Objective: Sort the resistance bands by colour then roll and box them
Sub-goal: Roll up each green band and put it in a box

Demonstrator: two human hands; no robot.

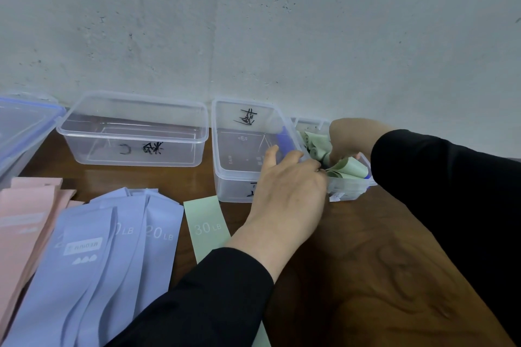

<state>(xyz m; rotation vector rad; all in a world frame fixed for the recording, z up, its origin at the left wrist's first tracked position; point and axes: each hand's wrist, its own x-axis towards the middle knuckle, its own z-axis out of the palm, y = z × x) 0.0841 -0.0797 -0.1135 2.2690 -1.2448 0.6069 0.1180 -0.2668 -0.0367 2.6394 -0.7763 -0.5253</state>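
Observation:
Both hands meet at a small clear box [351, 190] on the right, which holds several rolled green bands [317, 144]. My left hand [287, 189] pinches a loosely rolled green band [349, 167] at the box's near rim. My right hand [348, 136] curls over the box from the right and grips the same roll; its fingertips are hidden. One flat green band [205, 227] marked 30 LB lies on the table, partly under my left forearm. Flat blue bands [112, 256] and pink bands [22, 222] lie in piles at the left.
Two empty clear boxes with black handwriting stand against the wall: a wide one [135, 128] and a narrower one [242, 149]. A lidded box [19, 127] sits at the far left. The table [380, 276] is brown wood, and a grey wall runs behind.

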